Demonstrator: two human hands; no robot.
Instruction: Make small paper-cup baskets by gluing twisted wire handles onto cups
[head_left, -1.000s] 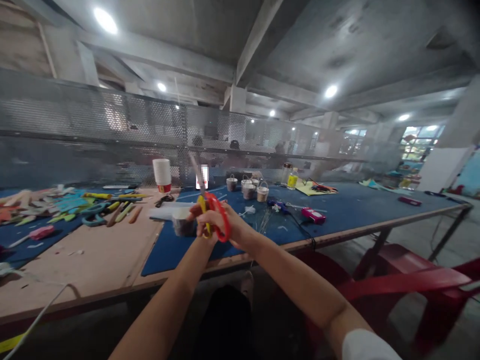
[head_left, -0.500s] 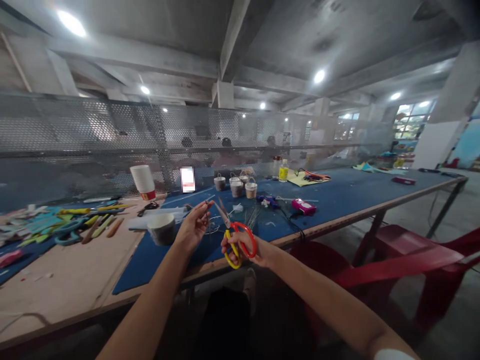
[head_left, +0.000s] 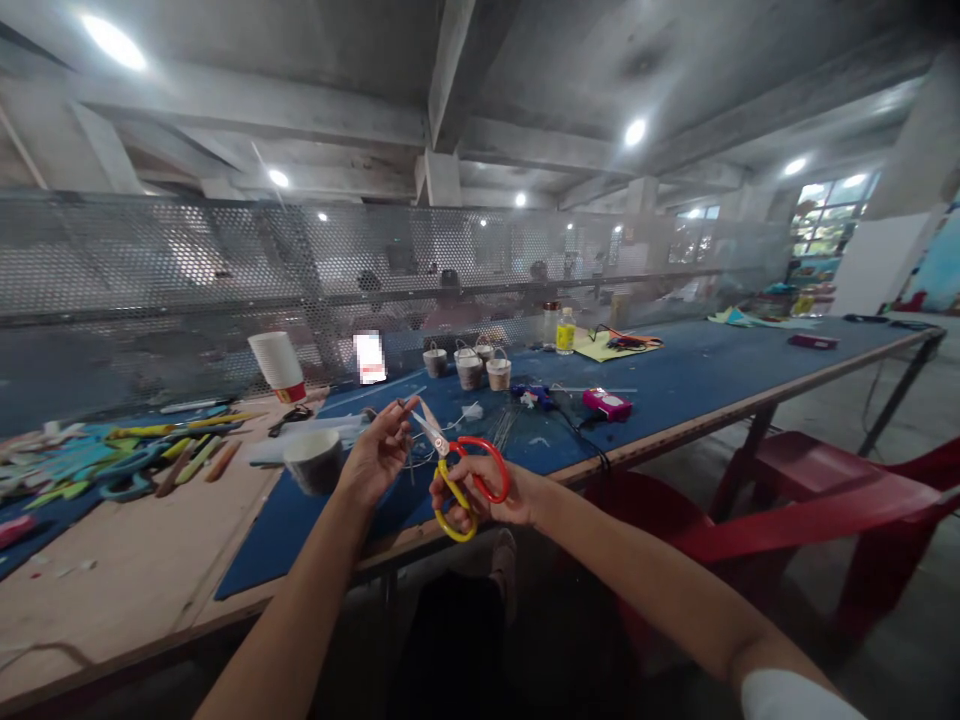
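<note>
My right hand (head_left: pixel 491 490) is closed round scissors (head_left: pixel 441 445) with one red and one yellow handle loop. Their blades are parted and point up and left, with the tips close to the fingertips of my left hand (head_left: pixel 379 450). Those fingers are pinched together on something too small and thin to make out. Behind my left wrist stands a grey paper cup (head_left: pixel 313 462). Thin wires (head_left: pixel 506 425) lie on the blue mat (head_left: pixel 255 540) beyond the scissors.
Several small handled buckets (head_left: pixel 469 372) stand at the back, left of a yellow-labelled bottle (head_left: pixel 565 332). A blue glue gun (head_left: pixel 536 396) and a magenta box (head_left: pixel 607 404) lie to the right. Stacked cups (head_left: pixel 277 365) and tools (head_left: pixel 176 465) are leftward. Red chairs (head_left: pixel 817 480) stand at right.
The scissors have moved left, bringing their blades closer to my left fingertips, and the gap between the blades looks narrower. The view has shifted slightly.
</note>
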